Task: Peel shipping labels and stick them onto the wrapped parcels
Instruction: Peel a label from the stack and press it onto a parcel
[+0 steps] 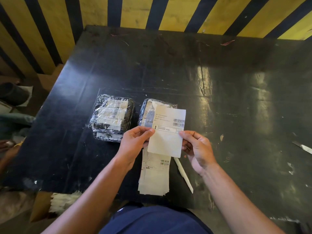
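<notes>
Label (166, 132) pinched between left hand (135, 141) and right hand (196, 147), above parcel (148, 114).

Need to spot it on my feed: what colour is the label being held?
White with black barcodes and print, on the label; head view shows it.

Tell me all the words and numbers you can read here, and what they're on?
None can be read.
Held label, pinched by left hand and right hand: barcodes and print, too blurred.
Label stack on table: barcode, print too small.
Left parcel: barcodes only, blurred.
Right parcel: nothing legible.
</notes>
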Demonstrator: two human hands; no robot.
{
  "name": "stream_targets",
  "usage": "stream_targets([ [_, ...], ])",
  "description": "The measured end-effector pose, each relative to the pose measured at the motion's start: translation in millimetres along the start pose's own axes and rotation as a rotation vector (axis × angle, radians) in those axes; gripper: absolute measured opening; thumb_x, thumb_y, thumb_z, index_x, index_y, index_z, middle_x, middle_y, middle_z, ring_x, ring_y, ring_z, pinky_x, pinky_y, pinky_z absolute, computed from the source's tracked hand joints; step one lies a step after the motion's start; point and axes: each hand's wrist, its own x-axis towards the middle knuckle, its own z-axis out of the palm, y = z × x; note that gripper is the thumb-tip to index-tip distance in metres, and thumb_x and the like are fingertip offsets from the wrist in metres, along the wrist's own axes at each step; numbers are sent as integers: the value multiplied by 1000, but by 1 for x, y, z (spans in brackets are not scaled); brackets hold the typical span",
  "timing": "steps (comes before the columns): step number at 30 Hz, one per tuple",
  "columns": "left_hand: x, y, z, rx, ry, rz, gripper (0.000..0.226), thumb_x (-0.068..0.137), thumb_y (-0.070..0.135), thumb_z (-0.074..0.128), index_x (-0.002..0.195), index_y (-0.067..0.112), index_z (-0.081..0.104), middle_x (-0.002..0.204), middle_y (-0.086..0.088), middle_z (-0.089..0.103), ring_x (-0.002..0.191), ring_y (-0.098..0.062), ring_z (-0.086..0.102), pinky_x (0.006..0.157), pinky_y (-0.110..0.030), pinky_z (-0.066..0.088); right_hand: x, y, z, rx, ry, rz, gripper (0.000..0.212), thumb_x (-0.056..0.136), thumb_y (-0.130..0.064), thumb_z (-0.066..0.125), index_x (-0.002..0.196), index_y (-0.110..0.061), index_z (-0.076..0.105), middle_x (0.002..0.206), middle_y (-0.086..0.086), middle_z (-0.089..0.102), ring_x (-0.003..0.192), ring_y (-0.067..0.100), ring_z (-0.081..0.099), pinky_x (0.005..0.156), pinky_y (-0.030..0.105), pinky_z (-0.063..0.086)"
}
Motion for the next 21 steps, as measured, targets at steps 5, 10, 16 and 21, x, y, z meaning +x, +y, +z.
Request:
stream_targets([
  [5,17,-1,0,56,67,-1,11,96,17,76,102,8,76,101,-6,83,101,-23,79,99,-46,61,17,8,10,-187,128,-69,7,90,-12,80,84,-12,75,95,8,82,72,15,66,64,24,45],
  [10,44,4,3,240,214,73,12,90,29,83,91,18,77,89,3,82,92,-16,78,88,-40,64,42,5,29,-326,253,-120,12,91,-18,80,89,-7,75,92,4,79,79,12,65,66,19,45],
  [16,78,21,6,441,308,101,20,89,40,83,89,22,77,67,9,73,68,-5,70,56,-22,50,76,2,47,-412,332,-163,14,90,-22,82,83,-12,75,87,-1,78,84,14,69,66,26,51],
  [21,99,22,5,580,333,103,22,90,44,81,89,23,76,78,5,75,77,-11,72,65,-31,60,97,8,53,-494,377,-146,16,88,-29,83,82,-19,74,88,-4,77,89,17,70,80,43,62],
])
